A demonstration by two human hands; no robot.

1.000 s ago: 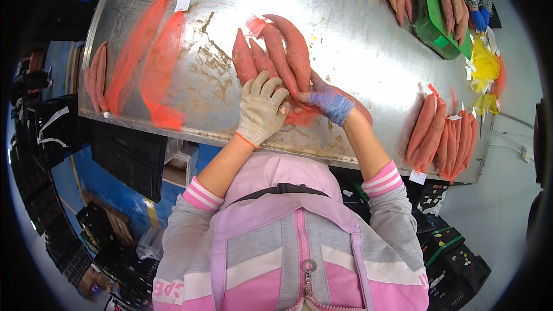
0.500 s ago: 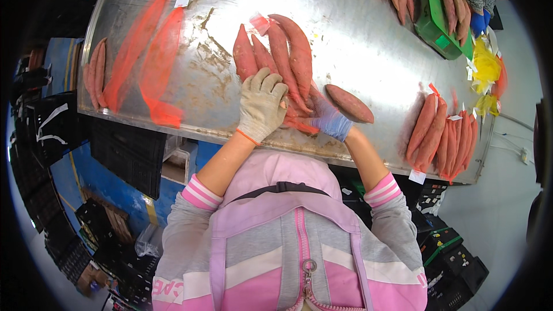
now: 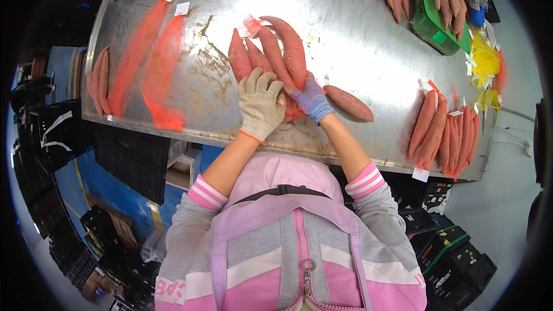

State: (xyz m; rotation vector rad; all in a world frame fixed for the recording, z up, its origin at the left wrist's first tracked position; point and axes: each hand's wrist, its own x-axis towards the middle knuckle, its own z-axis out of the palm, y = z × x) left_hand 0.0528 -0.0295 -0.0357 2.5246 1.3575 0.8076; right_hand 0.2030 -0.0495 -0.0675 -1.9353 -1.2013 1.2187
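Clasping the near right part of a bunch of sweet potatoes (image 3: 271,52), the right hand (image 3: 314,99) is wearing a blue glove and is keeping its fingers wrapped around them. The left hand (image 3: 260,101), in a pale glove, is lying over the near left part of the same bunch with bent fingers; whether it is gripping firmly cannot be told. The bunch is lying at the middle of the metal table (image 3: 357,29), its tips pointing toward the far side. Red netting (image 3: 295,114) is showing between the hands, and a red-and-white tag (image 3: 252,25) is sitting at the far tips.

One loose sweet potato (image 3: 349,103) is lying just right of the right hand. On the left, two flat red net bags (image 3: 155,72) are stretching across the table, beside a small group of sweet potatoes (image 3: 103,80). On the near right, netted bundles (image 3: 422,124) are lying side by side. A green crate (image 3: 423,20) is standing at the far right, near yellow netting (image 3: 485,57).
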